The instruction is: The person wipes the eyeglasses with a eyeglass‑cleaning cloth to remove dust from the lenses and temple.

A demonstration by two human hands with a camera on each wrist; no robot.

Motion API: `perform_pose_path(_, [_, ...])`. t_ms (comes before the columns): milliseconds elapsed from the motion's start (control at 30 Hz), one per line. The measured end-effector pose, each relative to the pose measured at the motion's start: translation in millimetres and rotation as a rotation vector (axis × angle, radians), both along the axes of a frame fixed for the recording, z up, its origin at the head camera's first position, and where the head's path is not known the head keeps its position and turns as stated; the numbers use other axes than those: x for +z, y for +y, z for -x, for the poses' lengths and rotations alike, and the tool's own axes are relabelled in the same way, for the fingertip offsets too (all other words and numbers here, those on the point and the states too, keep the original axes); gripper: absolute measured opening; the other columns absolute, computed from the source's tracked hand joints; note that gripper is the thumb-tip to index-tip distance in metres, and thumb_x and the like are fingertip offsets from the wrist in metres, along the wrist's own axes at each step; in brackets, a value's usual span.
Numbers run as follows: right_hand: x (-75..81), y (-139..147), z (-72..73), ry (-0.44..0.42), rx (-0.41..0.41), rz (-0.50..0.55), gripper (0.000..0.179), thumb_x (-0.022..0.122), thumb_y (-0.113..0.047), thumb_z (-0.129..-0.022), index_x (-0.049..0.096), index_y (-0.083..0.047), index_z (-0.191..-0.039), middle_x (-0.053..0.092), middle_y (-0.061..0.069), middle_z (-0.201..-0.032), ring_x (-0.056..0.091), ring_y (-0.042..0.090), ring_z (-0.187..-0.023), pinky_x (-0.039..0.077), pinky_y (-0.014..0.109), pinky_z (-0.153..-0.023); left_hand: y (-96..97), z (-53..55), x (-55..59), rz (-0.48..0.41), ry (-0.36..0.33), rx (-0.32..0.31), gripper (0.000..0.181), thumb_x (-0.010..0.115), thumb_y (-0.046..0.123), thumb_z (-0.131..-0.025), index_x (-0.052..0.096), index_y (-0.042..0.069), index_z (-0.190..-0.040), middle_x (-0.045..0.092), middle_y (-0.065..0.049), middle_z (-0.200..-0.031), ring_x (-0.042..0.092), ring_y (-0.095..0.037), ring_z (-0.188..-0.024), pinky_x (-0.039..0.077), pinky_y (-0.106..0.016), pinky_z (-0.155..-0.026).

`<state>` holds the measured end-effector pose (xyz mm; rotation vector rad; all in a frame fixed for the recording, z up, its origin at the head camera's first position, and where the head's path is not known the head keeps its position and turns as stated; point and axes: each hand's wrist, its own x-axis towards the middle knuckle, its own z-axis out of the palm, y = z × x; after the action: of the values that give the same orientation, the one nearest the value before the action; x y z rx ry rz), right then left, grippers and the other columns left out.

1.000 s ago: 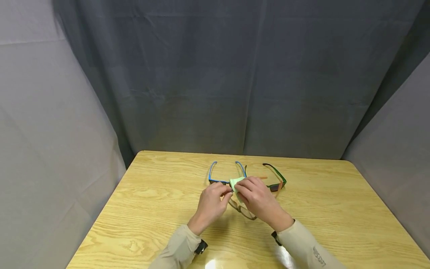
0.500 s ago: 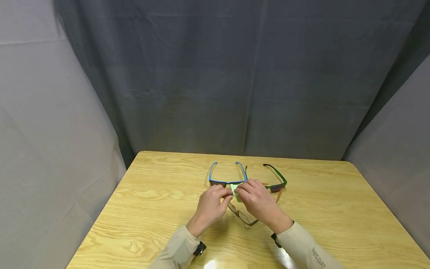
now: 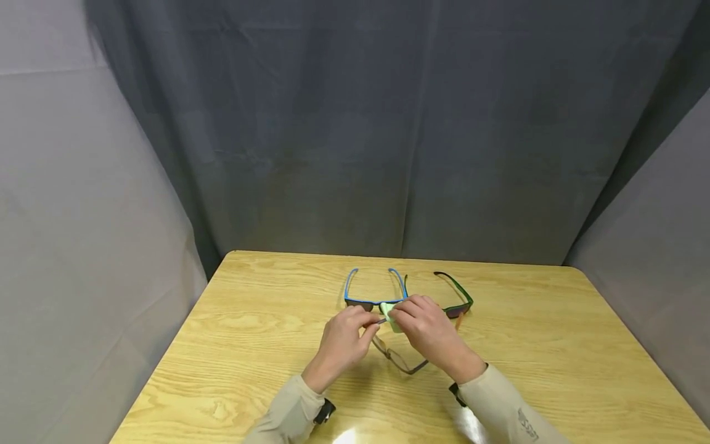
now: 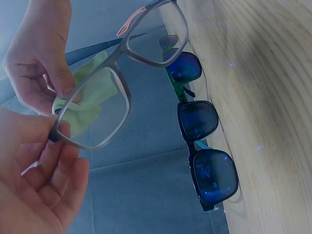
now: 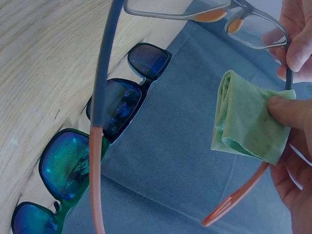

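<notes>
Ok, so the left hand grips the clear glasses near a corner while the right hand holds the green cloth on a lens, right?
Not on a lens: the right wrist view shows the green cloth on a side arm. Otherwise yes: the left hand grips the clear glasses near a corner; the right hand holds the cloth.

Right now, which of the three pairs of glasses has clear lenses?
The grey-framed pair with orange temple ends, held above the table by the left hand. The blue-framed pair and green-framed pair have tinted lenses and rest on the table.
</notes>
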<state>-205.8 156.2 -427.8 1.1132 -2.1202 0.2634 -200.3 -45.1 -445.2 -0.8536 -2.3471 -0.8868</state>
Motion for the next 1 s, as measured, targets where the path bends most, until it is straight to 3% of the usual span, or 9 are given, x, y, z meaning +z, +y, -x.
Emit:
perform_pose_path(300, [1.3, 9.8, 3.6, -0.038, -0.036, -0.021, 0.018, 0.072, 0.004, -0.076, 0.068, -0.005, -0.091, 0.066, 0.004, -0.09, 0.059, 0.021, -0.083, 0.048, 0.034, -0.069, -4.2, 0.5, -3.2, 0.007, -0.004, 0.016, 0.006, 0.074, 0.013, -0.082, 0.074, 0.015, -0.087, 0.06, 0.009, -0.076, 0.053, -0.008, -0.065, 0.039, -0.017, -0.052])
perform_pose_path(533, [-0.2, 15.4, 5.0, -0.035, -0.046, -0.014, 0.027, 0.076, 0.005, -0.07, 0.066, -0.006, -0.092, 0.065, 0.003, -0.089, 0.058, 0.02, -0.082, 0.046, 0.034, -0.066, -6.1, -0.3, -0.7, 0.01, -0.001, 0.014, 0.007, 0.074, 0.012, -0.081, 0.074, 0.015, -0.088, 0.059, 0.009, -0.076, 0.055, -0.011, -0.064, 0.039, -0.017, -0.052])
perform_pose_path(767, [-1.6, 20.2, 6.2, -0.036, -0.019, 0.01, 0.011, 0.066, -0.001, -0.082, 0.067, -0.005, -0.092, 0.064, 0.003, -0.088, 0.058, 0.021, -0.081, 0.046, 0.034, -0.065, -5.1, 0.6, -0.2, 0.026, 0.011, 0.009, 0.007, 0.075, 0.012, -0.081, 0.074, 0.015, -0.087, 0.061, 0.009, -0.077, 0.053, -0.007, -0.066, 0.041, -0.017, -0.053])
perform_pose_path(1000, [2.1, 27.2, 11.4, -0.046, -0.022, 0.018, 0.015, 0.065, 0.001, -0.08, 0.067, -0.004, -0.093, 0.065, 0.005, -0.089, 0.058, 0.022, -0.081, 0.048, 0.035, -0.068, -7.5, 0.0, 5.0, 0.019, -0.022, 0.014, 0.007, 0.073, 0.012, -0.083, 0.074, 0.015, -0.088, 0.06, 0.009, -0.077, 0.054, -0.008, -0.065, 0.04, -0.017, -0.053])
